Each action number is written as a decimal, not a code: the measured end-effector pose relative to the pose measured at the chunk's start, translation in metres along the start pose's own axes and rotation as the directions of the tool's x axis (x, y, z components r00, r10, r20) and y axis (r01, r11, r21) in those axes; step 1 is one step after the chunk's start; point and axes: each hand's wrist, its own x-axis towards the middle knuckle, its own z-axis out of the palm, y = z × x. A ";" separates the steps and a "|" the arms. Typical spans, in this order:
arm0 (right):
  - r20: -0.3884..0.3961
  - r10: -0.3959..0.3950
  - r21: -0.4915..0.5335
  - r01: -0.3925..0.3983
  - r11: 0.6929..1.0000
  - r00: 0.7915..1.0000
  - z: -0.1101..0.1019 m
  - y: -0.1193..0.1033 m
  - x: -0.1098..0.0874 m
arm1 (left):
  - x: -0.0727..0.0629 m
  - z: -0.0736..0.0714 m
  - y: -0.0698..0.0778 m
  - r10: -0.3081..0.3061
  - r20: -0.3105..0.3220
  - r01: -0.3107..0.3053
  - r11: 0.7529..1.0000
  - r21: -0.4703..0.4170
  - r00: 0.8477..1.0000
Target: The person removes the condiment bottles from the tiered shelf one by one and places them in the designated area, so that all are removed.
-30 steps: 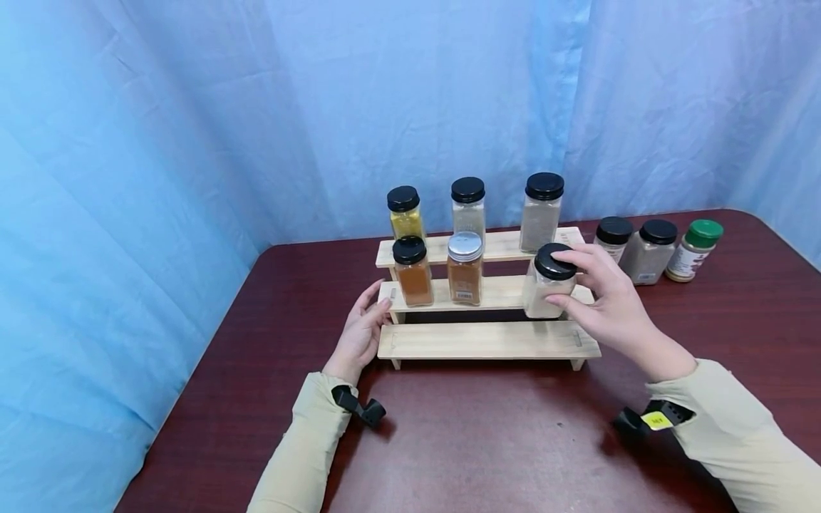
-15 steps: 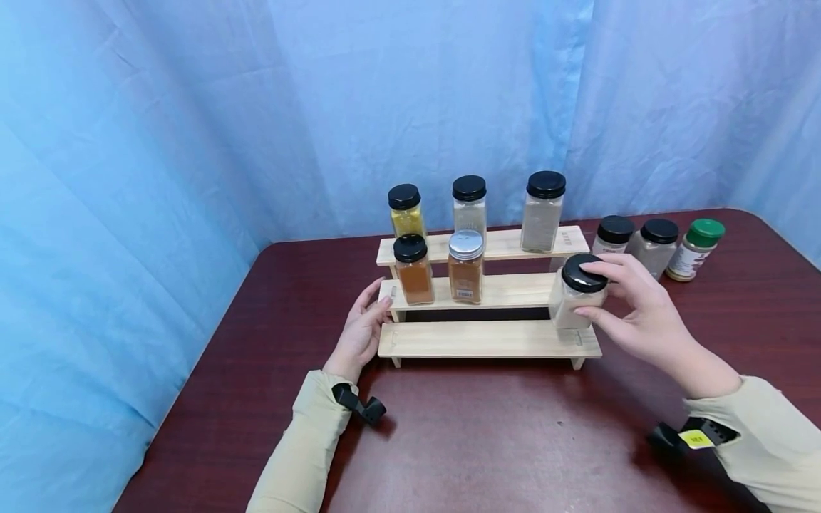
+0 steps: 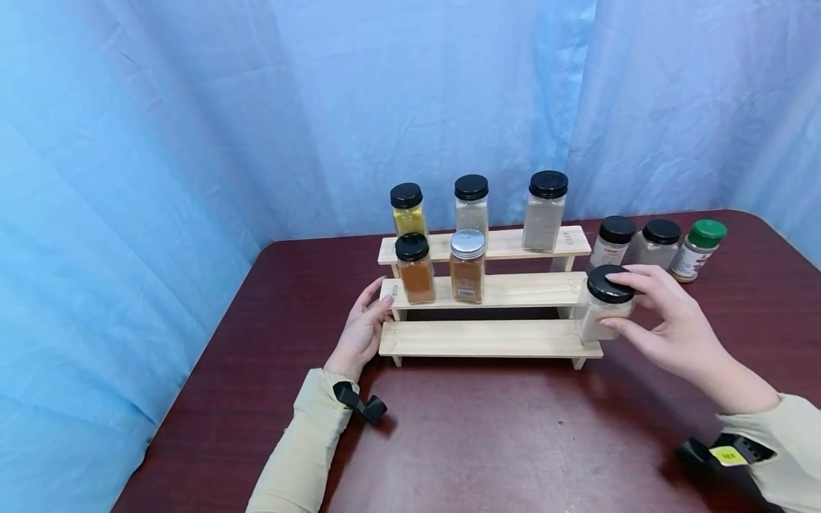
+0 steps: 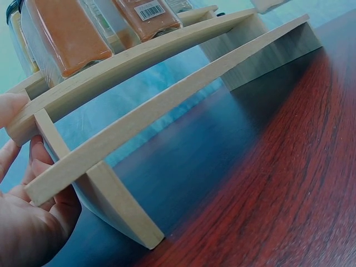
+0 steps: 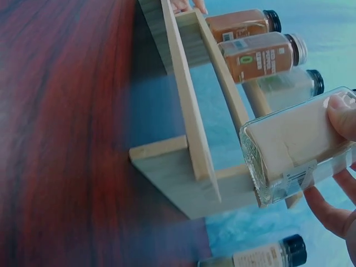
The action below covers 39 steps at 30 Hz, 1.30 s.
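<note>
By the right end of the wooden rack (image 3: 487,338), the right hand (image 3: 676,328) grips a jar (image 3: 603,317), thumb against the glass and a finger on the lid. The jar is clear and flat-sided under a glossy black lid, filled with pale cream powder, with a small barcode label near its base. At the other end the left hand (image 3: 359,336) holds the middle shelf (image 3: 529,288), thumb above and fingers below, beside two orange-brown jars (image 3: 467,276).

Green 0-like sign (image 5: 245,59) on silver-lidded glass jar of orange-brown powder (image 5: 257,57), white lettering (image 5: 268,61) beside it blurred, barcode (image 5: 298,178) on black-lidded square glass jar of pale powder (image 5: 295,138)
</note>
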 end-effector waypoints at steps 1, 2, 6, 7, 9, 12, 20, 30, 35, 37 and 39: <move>0.007 0.004 -0.007 -0.004 1.000 1.000 -0.002 0.000 -0.001 | 0.000 0.000 0.000 0.000 -0.001 0.000 1.000 0.001 1.000; 0.015 0.006 -0.016 -0.006 1.000 1.000 -0.003 0.001 -0.003 | 0.000 0.000 0.000 0.000 -0.002 0.000 1.000 -0.001 1.000; 0.035 0.011 -0.039 -0.010 0.999 0.999 -0.007 0.004 -0.009 | 0.000 0.000 0.000 -0.001 -0.004 0.001 1.000 0.002 1.000; 0.038 0.014 -0.046 -0.012 0.999 0.999 -0.008 0.005 -0.010 | 0.000 0.000 0.000 -0.005 -0.006 0.005 1.000 -0.001 1.000; 0.043 0.022 -0.059 -0.019 0.998 0.999 -0.008 0.007 -0.013 | -0.001 0.001 0.000 -0.008 -0.007 0.008 1.000 -0.003 1.000; 0.049 0.038 -0.080 -0.034 0.996 0.998 -0.010 0.010 -0.016 | -0.001 0.001 -0.001 -0.010 -0.009 0.010 1.000 -0.007 1.000; 0.021 0.145 -0.141 -0.141 0.980 0.989 -0.014 0.013 -0.021 | 0.000 0.000 -0.001 0.004 0.003 -0.004 1.000 -0.006 1.000; 0.032 0.184 -0.128 -0.178 0.976 0.982 -0.016 0.024 -0.023 | 0.001 -0.002 -0.002 0.009 0.002 -0.009 1.000 0.001 1.000; 0.054 0.177 -0.145 -0.168 0.975 0.983 -0.015 0.034 -0.023 | 0.000 -0.002 -0.003 0.005 -0.001 -0.005 1.000 -0.009 1.000; 0.058 0.182 -0.153 -0.171 0.973 0.982 -0.016 0.038 -0.022 | 0.000 -0.001 -0.003 0.012 0.003 -0.012 1.000 -0.007 1.000; 0.062 0.188 -0.163 -0.176 0.971 0.980 -0.016 0.042 -0.022 | 0.000 -0.001 -0.002 0.015 0.004 -0.015 1.000 -0.003 1.000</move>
